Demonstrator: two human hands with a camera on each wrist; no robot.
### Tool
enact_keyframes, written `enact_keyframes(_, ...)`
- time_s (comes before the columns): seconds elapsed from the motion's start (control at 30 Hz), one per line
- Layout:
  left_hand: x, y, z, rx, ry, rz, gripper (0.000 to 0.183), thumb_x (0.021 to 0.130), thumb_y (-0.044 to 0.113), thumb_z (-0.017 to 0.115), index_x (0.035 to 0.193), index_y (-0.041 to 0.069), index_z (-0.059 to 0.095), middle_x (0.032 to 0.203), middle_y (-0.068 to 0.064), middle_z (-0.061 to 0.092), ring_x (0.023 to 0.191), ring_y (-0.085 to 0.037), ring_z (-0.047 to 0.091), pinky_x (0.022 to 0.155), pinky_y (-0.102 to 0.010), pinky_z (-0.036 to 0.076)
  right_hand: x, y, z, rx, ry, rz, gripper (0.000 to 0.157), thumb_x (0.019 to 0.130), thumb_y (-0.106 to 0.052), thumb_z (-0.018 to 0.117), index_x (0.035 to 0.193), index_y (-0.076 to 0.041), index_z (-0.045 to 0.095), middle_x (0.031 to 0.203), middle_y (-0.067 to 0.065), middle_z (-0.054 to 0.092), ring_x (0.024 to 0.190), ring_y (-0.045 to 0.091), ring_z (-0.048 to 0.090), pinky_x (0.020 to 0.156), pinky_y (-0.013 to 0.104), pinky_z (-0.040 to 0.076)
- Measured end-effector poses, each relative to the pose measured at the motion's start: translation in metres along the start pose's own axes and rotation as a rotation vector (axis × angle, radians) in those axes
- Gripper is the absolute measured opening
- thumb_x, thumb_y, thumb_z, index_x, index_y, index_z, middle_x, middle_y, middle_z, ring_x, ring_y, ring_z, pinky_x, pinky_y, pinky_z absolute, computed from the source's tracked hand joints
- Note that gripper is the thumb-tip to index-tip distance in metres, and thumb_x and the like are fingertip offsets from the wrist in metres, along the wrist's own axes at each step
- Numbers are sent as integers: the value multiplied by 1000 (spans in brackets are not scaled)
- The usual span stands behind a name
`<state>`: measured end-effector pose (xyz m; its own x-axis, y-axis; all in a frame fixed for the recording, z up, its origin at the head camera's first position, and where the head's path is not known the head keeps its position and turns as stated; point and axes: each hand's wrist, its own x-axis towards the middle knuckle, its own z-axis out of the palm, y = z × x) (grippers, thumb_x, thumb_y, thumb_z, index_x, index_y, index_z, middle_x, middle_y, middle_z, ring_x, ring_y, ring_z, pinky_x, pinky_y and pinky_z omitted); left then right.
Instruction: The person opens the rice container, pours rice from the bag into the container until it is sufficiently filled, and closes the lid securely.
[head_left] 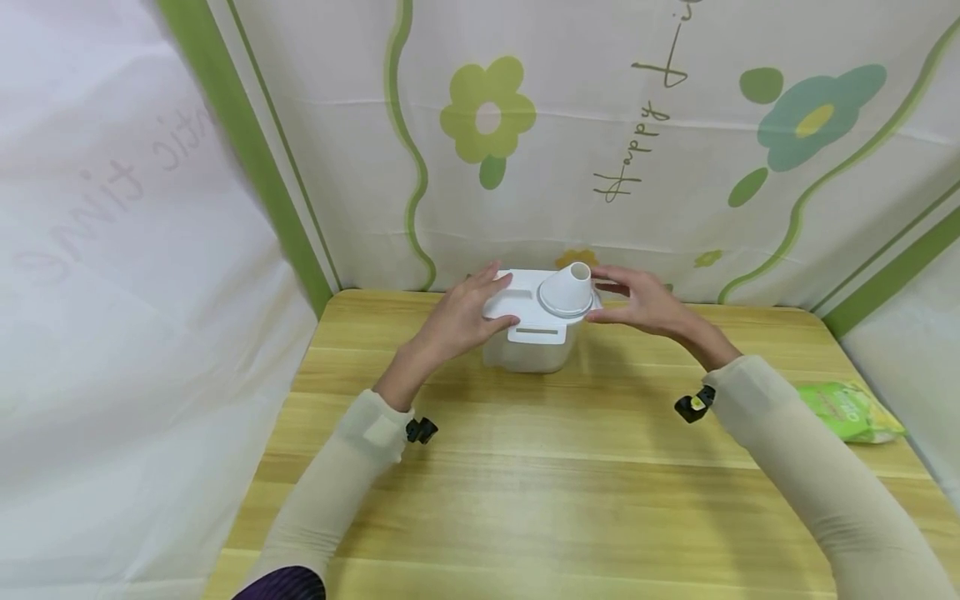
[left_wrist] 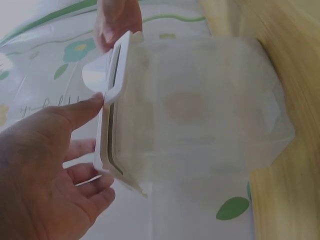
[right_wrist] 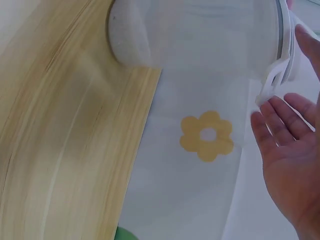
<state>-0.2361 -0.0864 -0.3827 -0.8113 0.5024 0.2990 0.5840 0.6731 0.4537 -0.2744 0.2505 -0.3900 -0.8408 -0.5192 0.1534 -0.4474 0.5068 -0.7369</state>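
A translucent plastic storage container (left_wrist: 200, 110) stands on the table under a white lid (head_left: 517, 292). The lid has a white cone-shaped cup (head_left: 567, 289) on top and a slotted latch (head_left: 537, 334) at its front. My left hand (head_left: 468, 310) grips the lid's left end, thumb on the front edge and fingers curled at the side. Around the right end, my right hand (head_left: 637, 302) spreads its thumb and fairly straight fingers. In the right wrist view its fingertips touch a side latch (right_wrist: 274, 82), which sticks out from the container wall. The container's far side is hidden in the head view.
A green soft packet (head_left: 851, 412) lies on the wooden table (head_left: 525, 483) near its right edge. Behind the table hangs a white curtain (head_left: 570, 108) with printed flowers, close to the container; more curtain hangs at the left and right.
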Motion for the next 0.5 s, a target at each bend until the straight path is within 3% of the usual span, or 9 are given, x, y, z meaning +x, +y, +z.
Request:
enact_keyframes(0.2,-3,6,8,37,56,-18,73,96,38,81,152,-1,55,166,-19,39,158,-29,34,127,-46,30,7,-8,8,71,-1,13,77,86,-9,89,153,1,52,155,21,55,143,42,52,121,53,40)
enact_keyframes(0.5,-4,8,14,60,74,-28,74,97,39,79,154,1,52,167,-17,38,158,-28,33,127,-44,31,13,-2,20,57,22,4,68,86,-9,89,147,-4,60,132,13,69,115,25,63,115,49,47)
